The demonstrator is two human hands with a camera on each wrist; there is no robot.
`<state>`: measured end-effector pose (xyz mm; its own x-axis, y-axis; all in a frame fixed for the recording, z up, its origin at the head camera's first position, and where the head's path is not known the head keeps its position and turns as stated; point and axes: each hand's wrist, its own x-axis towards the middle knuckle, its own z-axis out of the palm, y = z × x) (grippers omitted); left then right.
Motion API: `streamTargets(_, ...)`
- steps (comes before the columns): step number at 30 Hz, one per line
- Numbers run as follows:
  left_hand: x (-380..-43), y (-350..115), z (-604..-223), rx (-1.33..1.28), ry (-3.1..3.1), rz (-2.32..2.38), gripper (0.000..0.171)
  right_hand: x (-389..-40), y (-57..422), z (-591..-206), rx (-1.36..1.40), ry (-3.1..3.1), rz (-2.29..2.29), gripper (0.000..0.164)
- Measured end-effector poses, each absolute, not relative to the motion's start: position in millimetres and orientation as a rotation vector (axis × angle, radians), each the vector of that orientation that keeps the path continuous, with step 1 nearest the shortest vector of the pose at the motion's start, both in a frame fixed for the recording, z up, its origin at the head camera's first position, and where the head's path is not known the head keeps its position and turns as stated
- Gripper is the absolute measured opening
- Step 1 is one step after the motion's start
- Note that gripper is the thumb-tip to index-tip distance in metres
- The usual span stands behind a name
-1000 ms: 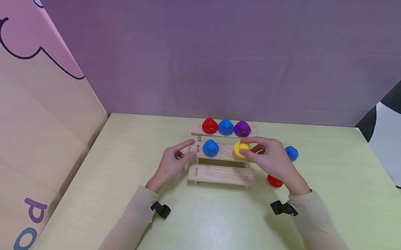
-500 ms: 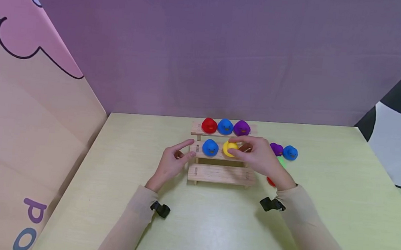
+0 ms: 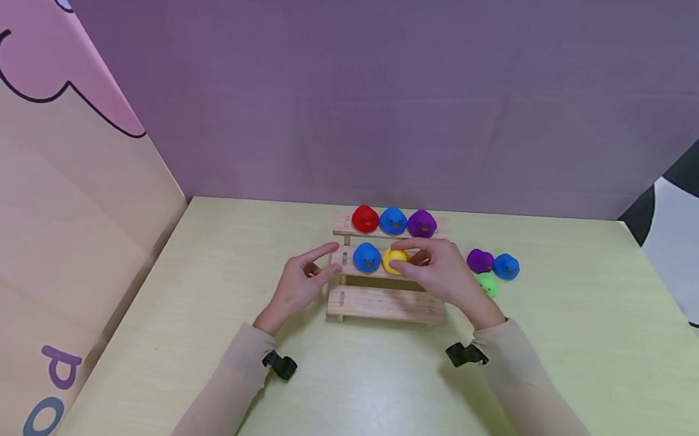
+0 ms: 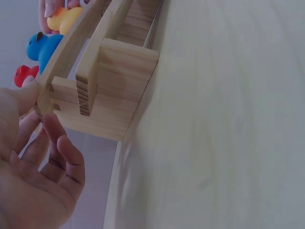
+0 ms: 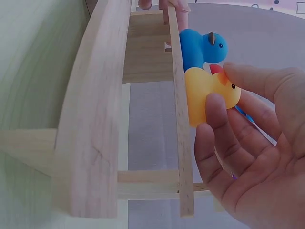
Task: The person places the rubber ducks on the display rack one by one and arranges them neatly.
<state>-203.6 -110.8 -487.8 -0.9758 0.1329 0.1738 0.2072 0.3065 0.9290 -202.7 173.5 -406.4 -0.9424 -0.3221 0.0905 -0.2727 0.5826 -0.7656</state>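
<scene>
A yellow rubber duck (image 3: 394,260) stands on the middle step of the wooden tiered stand (image 3: 387,306), pinched between the thumb and fingers of my right hand (image 3: 442,272). Right beside it on that step is a blue rubber duck (image 3: 367,257); in the right wrist view the yellow duck (image 5: 205,95) looks close against the blue duck (image 5: 202,50). My left hand (image 3: 300,282) holds the left end of the middle step, thumb and fingertips at the board's edges (image 4: 45,98). On the top step sit a red duck (image 3: 365,219), another blue duck (image 3: 393,221) and a purple duck (image 3: 422,223).
Right of the stand, a purple duck (image 3: 480,261), a blue duck (image 3: 506,267) and a green duck (image 3: 487,284) lie together on the table (image 3: 369,402). The right hand partly covers the green one. A purple backdrop (image 3: 362,86) rises behind the table.
My right hand has slid the yellow duck leftward along the middle step toward the blue duck. The loose purple and green ducks have come into sight; the loose red one is now hidden. The left hand stays put.
</scene>
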Motion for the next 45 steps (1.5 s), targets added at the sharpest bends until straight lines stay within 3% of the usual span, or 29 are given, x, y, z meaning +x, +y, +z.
streamTargets(45, -203, -112, -487, -0.328, -2.512, -1.761, 0.046, -200, 188, -408, -0.439, 2.761, -1.351, 0.040)
